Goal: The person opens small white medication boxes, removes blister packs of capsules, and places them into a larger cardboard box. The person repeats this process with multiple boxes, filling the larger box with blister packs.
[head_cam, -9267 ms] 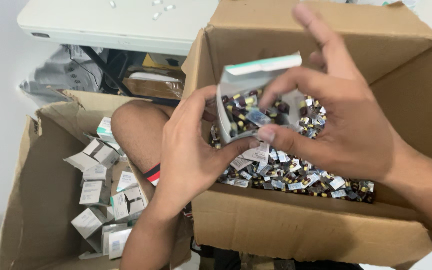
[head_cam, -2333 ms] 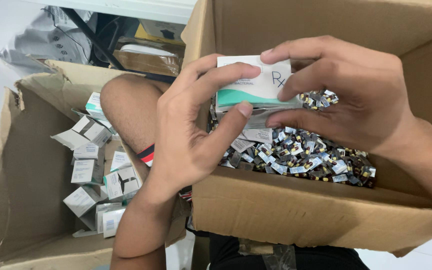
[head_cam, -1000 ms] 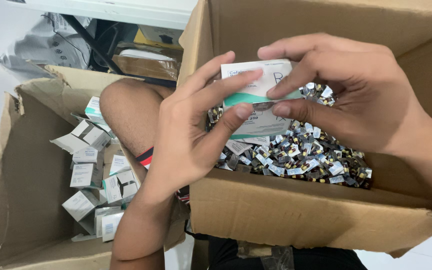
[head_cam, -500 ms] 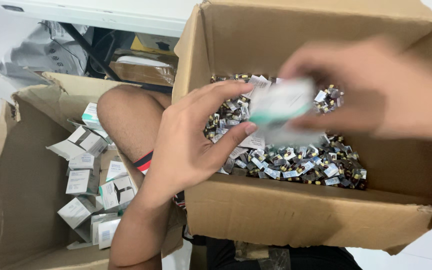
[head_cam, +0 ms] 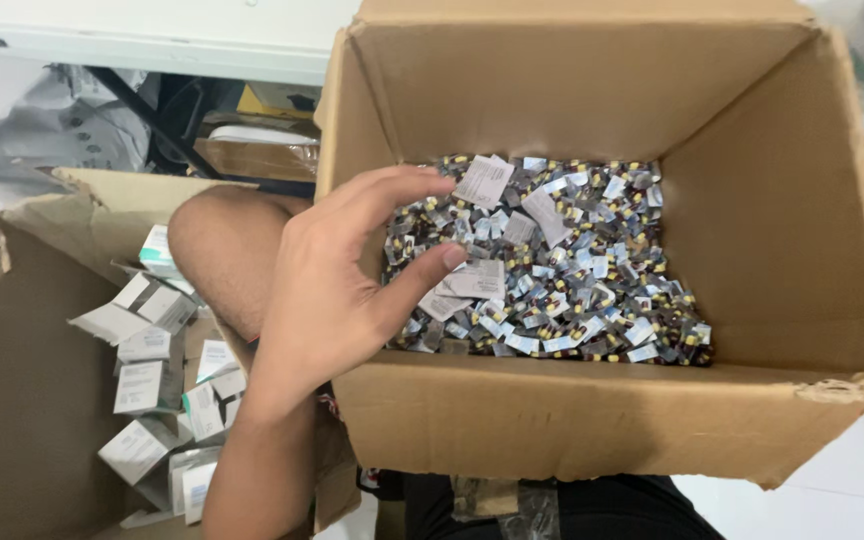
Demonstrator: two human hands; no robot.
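Vials (head_cam: 552, 270), small, glossy, heaped in cardboard box (head_cam: 572, 420); left hand (head_cam: 342, 290) above, grip released, empty.

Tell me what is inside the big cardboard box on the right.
The big cardboard box holds a heap of small dark vials with yellow bits, mixed with folded paper leaflets. The left hand hovers open over its left edge, covering part of the heap. The box bottom is hidden.

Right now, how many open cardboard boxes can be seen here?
2. The large cardboard box is in front, holding small vials, with the left hand over its near-left corner. The second cardboard box is lower left, holding small white cartons. Others may be out of view.
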